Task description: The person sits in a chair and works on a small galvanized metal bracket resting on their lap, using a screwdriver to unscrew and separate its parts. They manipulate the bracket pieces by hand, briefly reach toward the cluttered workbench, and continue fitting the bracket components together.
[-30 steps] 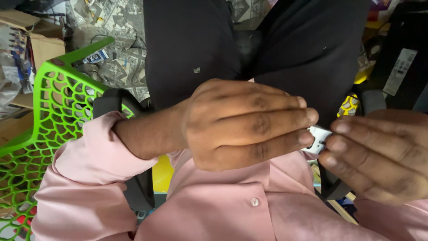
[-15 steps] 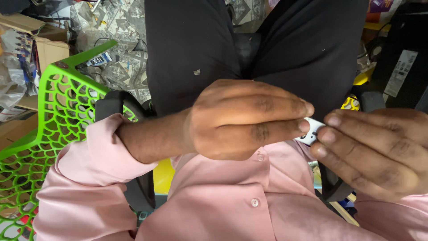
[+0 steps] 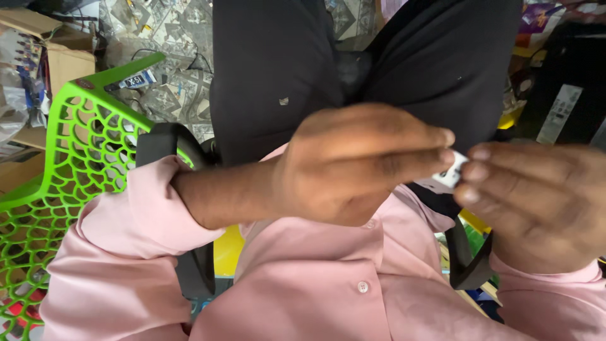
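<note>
My left hand (image 3: 353, 167) is held in front of my chest, fingers pointing right and pinched on a small white object (image 3: 451, 172). My right hand (image 3: 536, 205) meets it from the right, fingertips closed on the same small white object. Most of the object is hidden between the fingertips. Both arms wear pink shirt sleeves (image 3: 120, 252). Below the hands are my pink buttoned shirt (image 3: 353, 284) and black trousers (image 3: 278, 69).
A bright green lattice plastic chair (image 3: 69, 158) stands at the left. Cardboard boxes (image 3: 57, 57) sit at the upper left. Black straps (image 3: 467, 259) run by my right side. Patterned floor with clutter lies beyond my legs.
Both hands have stayed pinched on the small white object. The view has shifted slightly and the hands have drawn a little closer to the camera.
</note>
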The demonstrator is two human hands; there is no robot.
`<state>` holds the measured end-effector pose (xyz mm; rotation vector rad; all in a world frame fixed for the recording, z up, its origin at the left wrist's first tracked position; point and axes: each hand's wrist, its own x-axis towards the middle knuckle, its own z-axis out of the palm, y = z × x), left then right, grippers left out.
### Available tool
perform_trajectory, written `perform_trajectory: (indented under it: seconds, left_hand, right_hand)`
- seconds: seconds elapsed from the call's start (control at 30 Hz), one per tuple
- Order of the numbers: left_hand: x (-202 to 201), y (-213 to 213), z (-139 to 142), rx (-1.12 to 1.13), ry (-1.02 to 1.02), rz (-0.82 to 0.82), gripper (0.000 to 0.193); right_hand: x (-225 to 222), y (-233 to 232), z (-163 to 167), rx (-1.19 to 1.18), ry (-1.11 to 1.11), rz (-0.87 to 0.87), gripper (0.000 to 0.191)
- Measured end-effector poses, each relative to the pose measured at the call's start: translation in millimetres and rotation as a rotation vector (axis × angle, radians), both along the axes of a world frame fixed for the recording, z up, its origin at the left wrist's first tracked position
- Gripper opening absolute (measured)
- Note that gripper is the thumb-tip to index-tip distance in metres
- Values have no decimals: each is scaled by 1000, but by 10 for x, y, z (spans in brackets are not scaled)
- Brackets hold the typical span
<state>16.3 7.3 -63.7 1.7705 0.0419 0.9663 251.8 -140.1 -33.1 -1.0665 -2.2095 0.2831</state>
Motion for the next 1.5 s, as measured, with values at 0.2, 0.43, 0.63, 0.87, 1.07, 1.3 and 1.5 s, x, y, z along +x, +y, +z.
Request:
perform_trajectory:
  seconds: [0.2, 0.43, 0.63, 0.87, 1.07, 1.3, 1.5]
  left_hand:
    - [-65, 43, -23, -68, 96, -67, 44]
    - [-26, -37, -103, -107, 184, 3, 37]
    - [7, -96, -136, -284, 279, 15, 25]
    - [62, -124, -125, -363, 321, 27, 19]
    - [81, -121, -153, -384, 332, 13, 17]
    - [79, -136, -161, -364, 348, 61, 16]
    - [35, -120, -196, -282, 318, 92, 18]
  right_hand:
    - [-177, -283, -306, -313, 466, -553, 23]
    - [-315, -158, -165, -622, 702, -730, 18]
    - [-370, -25, -59, -688, 939, -682, 21]
    - [-291, 15, -12, -743, 1062, -591, 19]
    - [-259, 4, -59, -796, 1114, -617, 18]
    - [-222, -15, -132, -910, 1351, -600, 14]
    - [-232, 0, -179, -993, 1508, -586, 13]
